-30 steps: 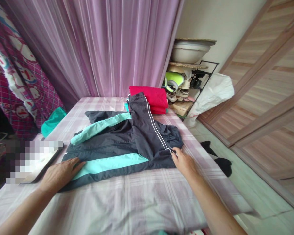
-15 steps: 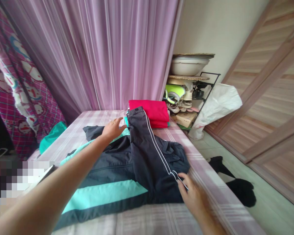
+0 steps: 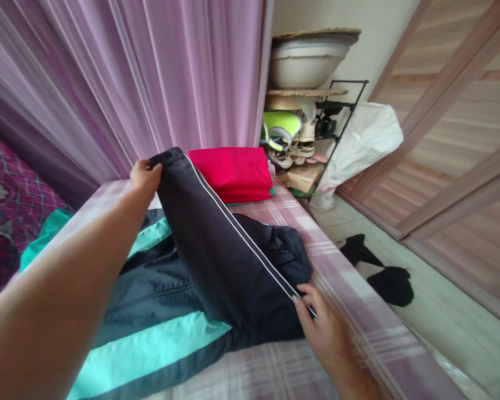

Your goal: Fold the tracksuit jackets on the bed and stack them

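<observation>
A dark jacket with turquoise panels lies spread on the plaid bedcover. One dark sleeve with white piping runs across it from far left to near right. At the sleeve's cuff, my left hand pinches the fabric, lifting that end above the bed. My right hand grips the piped edge at the sleeve's near right end, thumb and fingers closed on it. Behind the sleeve sits a folded red cloth; turquoise fabric shows under its edge.
A pink curtain hangs behind the bed. To the right stand a black rack with shoes and a white basin, a white plastic bag and wooden doors. Black cloth lies on the floor.
My left hand has taken hold of the cuff, and the sleeve's far end is now raised and further left. My right hand keeps its hold on the piped edge. The view has shifted.
</observation>
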A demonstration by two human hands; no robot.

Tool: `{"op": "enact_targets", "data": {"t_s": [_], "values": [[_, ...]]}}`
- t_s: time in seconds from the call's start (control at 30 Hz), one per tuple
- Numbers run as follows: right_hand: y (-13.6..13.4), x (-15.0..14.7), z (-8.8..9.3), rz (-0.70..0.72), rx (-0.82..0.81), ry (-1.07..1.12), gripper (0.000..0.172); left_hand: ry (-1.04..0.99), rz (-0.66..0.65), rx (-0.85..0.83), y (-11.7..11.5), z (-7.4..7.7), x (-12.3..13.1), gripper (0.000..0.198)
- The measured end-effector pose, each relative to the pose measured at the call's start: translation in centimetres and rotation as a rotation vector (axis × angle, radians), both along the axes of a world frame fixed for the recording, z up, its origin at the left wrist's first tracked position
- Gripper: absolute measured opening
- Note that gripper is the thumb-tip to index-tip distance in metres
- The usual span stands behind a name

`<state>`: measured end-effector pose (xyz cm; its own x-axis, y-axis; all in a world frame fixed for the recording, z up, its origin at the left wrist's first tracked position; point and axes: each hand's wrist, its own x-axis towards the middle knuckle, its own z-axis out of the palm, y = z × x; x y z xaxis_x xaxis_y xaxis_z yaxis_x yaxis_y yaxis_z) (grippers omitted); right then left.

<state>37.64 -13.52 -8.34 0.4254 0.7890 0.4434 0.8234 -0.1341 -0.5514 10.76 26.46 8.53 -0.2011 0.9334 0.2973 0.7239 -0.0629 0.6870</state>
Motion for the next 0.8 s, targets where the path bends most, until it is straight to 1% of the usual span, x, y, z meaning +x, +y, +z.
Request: {"op": "enact_targets", "data": {"t_s": [0.03, 0.07, 0.13, 0.2, 0.27, 0.3, 0.33, 0.4, 0.43, 0.47, 0.5, 0.53, 0.57, 0.6, 0.63, 0.7, 0.73, 0.8], "values": [[0.1, -0.1, 0.0, -0.013, 0.008, 0.000, 0.037, 0.016, -0.002, -0.010, -0.2, 0.2, -0.9, 0.052], [0.2, -0.2, 0.1, -0.025, 0.010, -0.005, 0.038, 0.038, -0.037, -0.030, -0.5, 0.3, -1.6, 0.055], [0.4, -0.3, 0.1, -0.037, -0.005, -0.026, 0.038, 0.056, -0.104, -0.084, -1.5, -0.1, -2.2, 0.059], [0.5, -0.3, -0.1, -0.035, -0.028, -0.052, 0.037, 0.095, -0.133, -0.112, -3.1, -1.0, -2.0, 0.061], [0.5, -0.2, -0.2, -0.019, -0.047, -0.072, 0.036, 0.185, -0.155, -0.058, -5.9, -2.5, -1.8, 0.066], [0.4, -0.1, -0.2, -0.013, -0.055, -0.078, 0.035, 0.249, -0.200, -0.004, -7.8, -3.3, -1.8, 0.066], [0.4, 0.0, -0.2, -0.015, -0.057, -0.085, 0.034, 0.303, -0.293, 0.063, -10.2, -4.2, -1.9, 0.062], [0.2, -0.1, 0.4, -0.021, -0.044, -0.113, 0.035, 0.384, -0.562, 0.203, -16.0, -6.2, -2.5, 0.046], [0.2, -0.3, 0.9, -0.015, -0.030, -0.137, 0.035, 0.430, -0.699, 0.229, -19.1, -7.2, -2.9, 0.042], [0.3, -0.8, 1.6, 0.003, -0.014, -0.167, 0.036, 0.473, -0.800, 0.234, -22.2, -8.1, -3.2, 0.042], [0.5, -1.4, 2.3, 0.034, 0.001, -0.201, 0.037, 0.523, -0.881, 0.209, -25.1, -9.1, -3.6, 0.042], [0.8, -2.3, 3.1, 0.082, 0.008, -0.236, 0.038, 0.569, -0.933, 0.181, -27.5, -10.0, -3.8, 0.042], [1.2, -3.4, 3.9, 0.141, 0.005, -0.269, 0.039, 0.610, -0.959, 0.162, -29.6, -10.8, -4.0, 0.044], [1.7, -4.5, 4.5, 0.205, -0.011, -0.300, 0.040, 0.642, -0.968, 0.148, -31.1, -11.6, -4.0, 0.047], [2.2, -5.6, 4.9, 0.275, -0.045, -0.330, 0.042, 0.668, -0.972, 0.139, -32.0, -12.3, -4.0, 0.049], [3.2, -7.4, 5.0, 0.387, -0.166, -0.384, 0.046, 0.709, -0.997, 0.142, -32.7, -13.5, -3.7, 0.054], [3.6, -8.0, 4.6, 0.410, -0.250, -0.405, 0.048, 0.719, -1.014, 0.146, -32.6, -13.9, -3.6, 0.056], [4.1, -8.3, 3.5, 0.382, -0.412, -0.428, 0.052, 0.721, -1.052, 0.153, -32.0, -14.5, -3.4, 0.057]]}}
